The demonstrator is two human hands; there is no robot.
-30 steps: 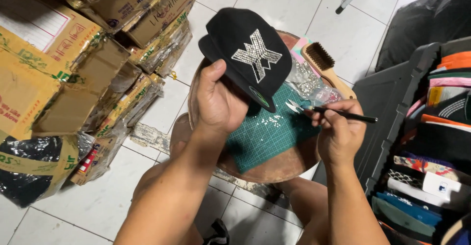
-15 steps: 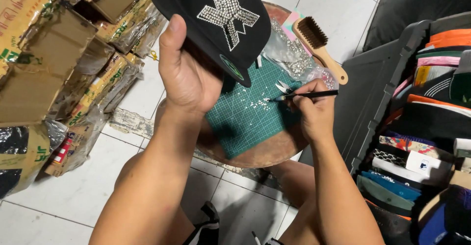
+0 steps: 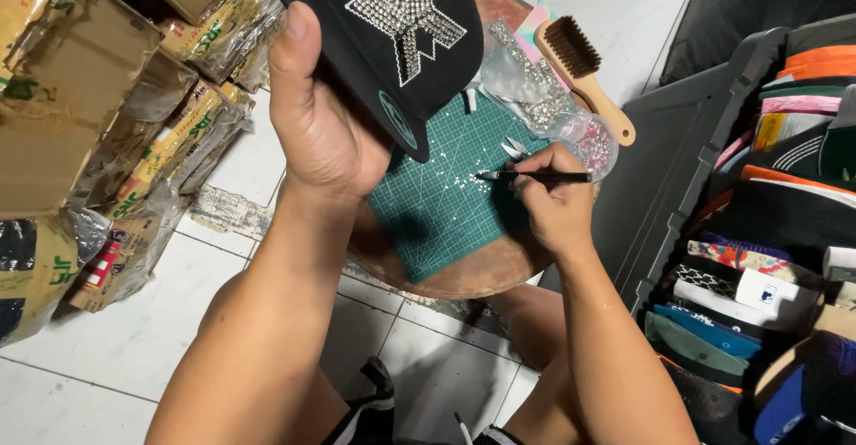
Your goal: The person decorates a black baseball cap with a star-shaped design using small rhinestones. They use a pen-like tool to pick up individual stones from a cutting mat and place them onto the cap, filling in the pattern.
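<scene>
Item: cap (image 3: 392,44), black, flat-brimmed, with a rhinestone emblem on the front panel.

Change noted: over the last second the cap has risen toward the upper edge of view and now sits closer to the camera; the pick (image 3: 535,177) has dropped from mid-air to the mat (image 3: 446,204), tip among loose stones (judged: a stone is being picked up for the emblem).

Left hand (image 3: 321,133): fingers closed around the cap from beneath, thumb up along its side, holding it above the stool (image 3: 481,276).

Right hand (image 3: 553,204): fingers pinched shut on the pick, pen-fashion.

Condition of cap: emblem densely set and bright, brim underside showing a round sticker.

Nearby: brush (image 3: 584,75), stone dish (image 3: 593,142), bagged stones (image 3: 526,75), cartons (image 3: 80,97), crate of caps (image 3: 767,231).
</scene>
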